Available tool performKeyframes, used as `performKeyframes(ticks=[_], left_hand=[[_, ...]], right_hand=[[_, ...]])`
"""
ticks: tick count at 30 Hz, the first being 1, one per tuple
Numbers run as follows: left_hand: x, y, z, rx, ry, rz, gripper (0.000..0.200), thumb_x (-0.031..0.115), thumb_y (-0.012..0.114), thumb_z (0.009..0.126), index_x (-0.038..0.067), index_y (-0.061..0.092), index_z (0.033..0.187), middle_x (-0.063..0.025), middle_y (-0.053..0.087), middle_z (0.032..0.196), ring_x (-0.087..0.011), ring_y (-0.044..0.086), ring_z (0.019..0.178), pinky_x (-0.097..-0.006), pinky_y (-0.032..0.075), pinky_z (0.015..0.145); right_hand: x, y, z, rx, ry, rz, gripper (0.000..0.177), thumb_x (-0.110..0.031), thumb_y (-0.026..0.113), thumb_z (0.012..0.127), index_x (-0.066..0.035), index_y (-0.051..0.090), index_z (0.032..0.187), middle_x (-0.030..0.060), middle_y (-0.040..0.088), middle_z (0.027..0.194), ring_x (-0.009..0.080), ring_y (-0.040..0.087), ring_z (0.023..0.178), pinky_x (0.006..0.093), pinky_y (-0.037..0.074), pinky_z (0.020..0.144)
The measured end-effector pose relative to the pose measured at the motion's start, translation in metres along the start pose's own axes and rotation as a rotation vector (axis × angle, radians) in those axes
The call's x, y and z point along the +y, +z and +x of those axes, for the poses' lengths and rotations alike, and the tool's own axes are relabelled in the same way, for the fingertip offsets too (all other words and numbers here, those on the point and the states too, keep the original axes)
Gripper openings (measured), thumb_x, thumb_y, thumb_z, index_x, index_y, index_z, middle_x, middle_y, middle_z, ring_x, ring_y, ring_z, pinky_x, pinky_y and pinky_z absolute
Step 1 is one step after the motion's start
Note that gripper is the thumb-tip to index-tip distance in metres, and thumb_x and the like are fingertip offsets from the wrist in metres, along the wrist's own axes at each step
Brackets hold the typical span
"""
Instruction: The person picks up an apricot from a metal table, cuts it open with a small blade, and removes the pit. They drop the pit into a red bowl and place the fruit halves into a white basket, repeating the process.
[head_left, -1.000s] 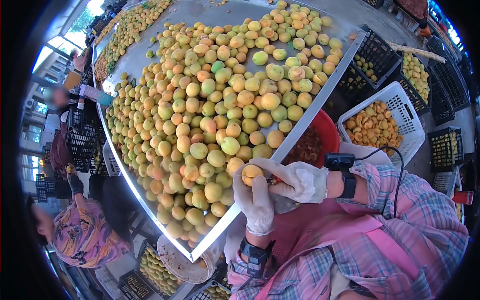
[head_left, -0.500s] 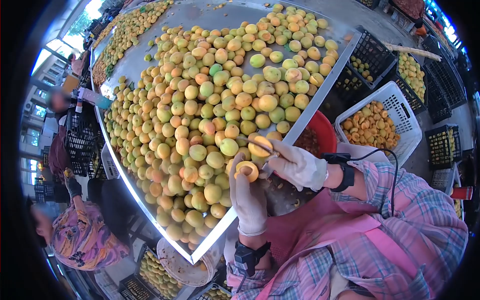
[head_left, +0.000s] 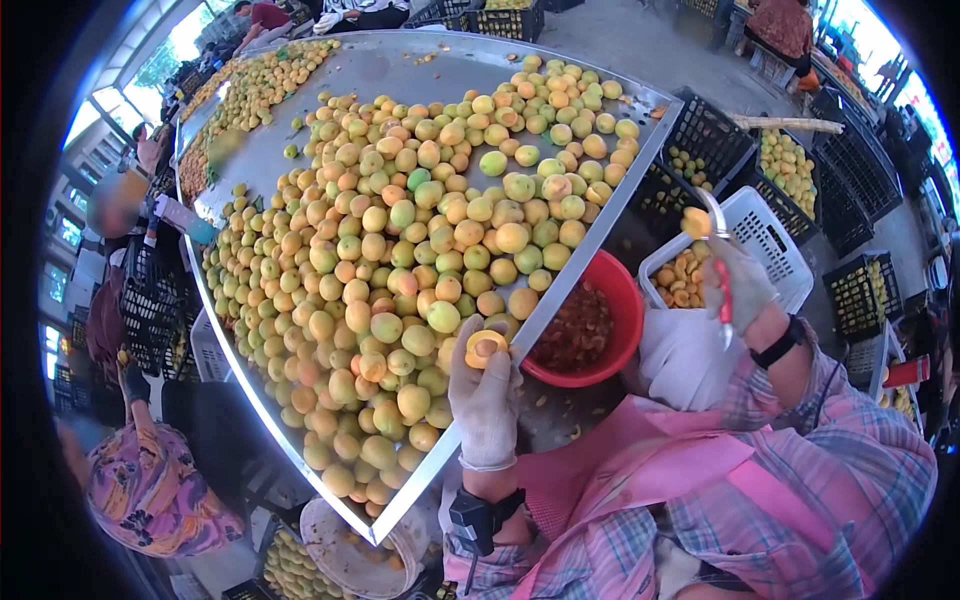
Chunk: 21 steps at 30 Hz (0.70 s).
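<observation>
My left hand (head_left: pixel 484 400), in a white glove, pinches an apricot half (head_left: pixel 486 348) with the brown pit in its middle, by the table's metal rim. Out to the right, my gloved right hand (head_left: pixel 738 283) is closed round a red-handled cutting tool (head_left: pixel 725 292) with a curved silver blade. Another apricot half (head_left: pixel 696 223) is at the blade, near the fingertips. Below that hand is a white crate (head_left: pixel 790 240) of apricot halves (head_left: pixel 683 278). Whole apricots (head_left: pixel 400 260) lie heaped on the metal table (head_left: pixel 390 65) beside my left hand.
A red basin (head_left: pixel 630 330) of brown pits stands between the table edge and my lap. Black crates (head_left: pixel 715 135) with fruit line the right side. A white bucket (head_left: pixel 320 540) sits below the table corner. Another person in a patterned top (head_left: pixel 160 480) is at the left.
My right hand has moved from beside my left hand to the right, over the white crate, carrying the tool and an apricot half. My left hand keeps its half; the view has shifted slightly.
</observation>
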<state>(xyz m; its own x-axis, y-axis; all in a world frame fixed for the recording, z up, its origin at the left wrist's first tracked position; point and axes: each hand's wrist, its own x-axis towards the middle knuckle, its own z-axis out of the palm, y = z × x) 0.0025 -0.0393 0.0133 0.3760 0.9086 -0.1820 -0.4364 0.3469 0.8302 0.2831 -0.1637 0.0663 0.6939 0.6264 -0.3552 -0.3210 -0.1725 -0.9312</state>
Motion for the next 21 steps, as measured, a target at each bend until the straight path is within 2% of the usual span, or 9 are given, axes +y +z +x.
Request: performKeyframes(ticks=[2,4,6,7,11,12,15,17,21], left_hand=[[0.001,0.002,-0.004,0.007,-0.001,0.01,0.053,0.005,0.057,0.093,-0.002,0.035,0.141,-0.0106,0.06,0.111,-0.0073,0.055,0.073,-0.0177,0.042,0.059],[0.003,0.004,-0.005,0.043,-0.03,0.034,0.048,0.003,0.057,0.091,-0.002,0.041,0.136,-0.0076,0.063,0.101,-0.0058,0.053,0.067,-0.0177,0.041,0.056],[0.002,0.006,-0.005,0.053,-0.022,0.046,0.045,0.003,0.057,0.09,-0.002,0.044,0.133,-0.0068,0.063,0.098,-0.0054,0.052,0.064,-0.0175,0.04,0.054],[0.0,0.008,-0.005,0.06,-0.021,0.059,0.041,0.002,0.057,0.09,-0.001,0.046,0.129,-0.0061,0.064,0.094,-0.0049,0.051,0.062,-0.0173,0.04,0.053],[-0.008,0.005,0.0,0.061,-0.066,0.116,0.029,0.003,0.06,0.087,0.004,0.056,0.115,-0.0004,0.061,0.079,-0.0034,0.048,0.057,-0.0166,0.036,0.05],[-0.018,0.0,0.002,0.043,0.14,0.346,0.026,0.006,0.062,0.086,0.005,0.059,0.112,0.0022,0.059,0.074,-0.0031,0.047,0.058,-0.017,0.036,0.051],[-0.012,-0.007,0.003,0.01,0.213,0.36,0.026,0.008,0.062,0.087,0.004,0.057,0.112,0.0013,0.057,0.077,-0.0041,0.047,0.061,-0.0176,0.037,0.054],[-0.01,-0.006,0.007,0.105,-0.006,0.068,0.027,0.01,0.061,0.089,0.003,0.055,0.114,0.001,0.057,0.077,-0.0042,0.047,0.062,-0.0174,0.037,0.054],[-0.001,-0.011,0.009,0.13,-0.056,0.047,0.028,0.011,0.061,0.09,0.002,0.052,0.115,0.0005,0.057,0.077,-0.0044,0.049,0.063,-0.0175,0.038,0.054]], right_hand=[[0.016,-0.057,0.02,0.109,0.059,0.075,0.023,-0.034,0.058,0.094,-0.011,0.052,0.091,-0.0012,0.045,0.062,0.0111,0.044,0.044,0.0287,0.039,0.038],[0.014,-0.067,0.022,0.212,0.123,0.154,0.021,-0.032,0.058,0.094,-0.011,0.053,0.094,-0.0002,0.046,0.063,0.0121,0.045,0.045,0.0309,0.041,0.039],[-0.002,-0.053,0.004,0.172,-0.06,0.148,0.024,-0.029,0.057,0.095,-0.006,0.057,0.103,-0.0005,0.047,0.064,0.0121,0.045,0.047,0.0328,0.043,0.042],[-0.006,-0.041,-0.001,0.175,-0.057,0.153,0.024,-0.029,0.057,0.095,-0.006,0.057,0.103,-0.0005,0.047,0.064,0.0121,0.045,0.047,0.0328,0.043,0.042],[-0.018,0.031,-0.006,-0.223,-0.352,0.327,0.024,-0.02,0.054,0.098,-0.001,0.058,0.113,0.0003,0.05,0.065,0.0129,0.052,0.051,0.0322,0.049,0.046],[-0.023,0.055,-0.014,-0.297,-0.357,0.315,0.024,-0.019,0.053,0.098,0.0,0.058,0.112,0.0017,0.051,0.064,0.0135,0.054,0.05,0.0312,0.051,0.046],[-0.021,0.115,-0.023,-0.494,-0.381,0.383,0.021,-0.017,0.05,0.099,0.0,0.058,0.11,0.0021,0.049,0.061,0.0129,0.05,0.045,0.0293,0.05,0.044],[-0.026,0.143,-0.028,-0.59,-0.336,0.322,0.024,-0.02,0.048,0.1,-0.001,0.055,0.113,-0.0001,0.045,0.062,0.0117,0.048,0.049,0.0296,0.048,0.044],[-0.039,0.182,-0.034,-0.727,-0.42,0.247,0.021,-0.017,0.048,0.099,-0.003,0.056,0.111,0.0006,0.047,0.063,0.0128,0.048,0.049,0.0312,0.048,0.047]])
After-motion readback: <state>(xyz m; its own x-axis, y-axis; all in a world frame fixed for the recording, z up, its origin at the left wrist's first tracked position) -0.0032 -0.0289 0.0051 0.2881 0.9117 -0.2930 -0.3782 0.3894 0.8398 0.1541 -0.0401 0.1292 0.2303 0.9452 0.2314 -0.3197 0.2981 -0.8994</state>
